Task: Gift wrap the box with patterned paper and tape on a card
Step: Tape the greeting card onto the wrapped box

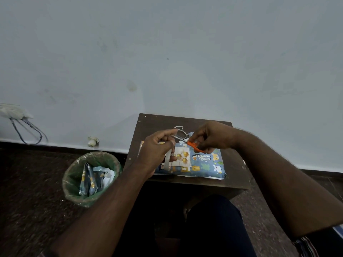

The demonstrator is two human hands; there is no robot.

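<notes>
A small dark brown table [235, 164] stands against a pale grey-blue wall [167, 52], its top scuffed and dotted with pale specks. The wrapped box [204, 164] lies flat on the near half of the table, covered in blue paper printed with bears and other animals. A white card [182, 158] with gold balls rests on the box's left part.

Above the box, the left hand [157, 151] curls its fingers round a strip of white tape [168, 160], which hangs down in front of the card. The right hand [211, 138] grips orange-handled scissors [193, 145], fingers bent tight round the handles; the blades point left toward the tape held by the left hand. Whether the blades are apart or closed cannot be told. A curled scrap of tape [179, 127] lies on the table behind the hands.

The floor [27, 182] is dark and speckled. Left of the table stands a bin [72, 175] lined with a clear bag, holding offcuts of the blue paper. A wall socket [13, 112] with hanging cables sits low at far left.
</notes>
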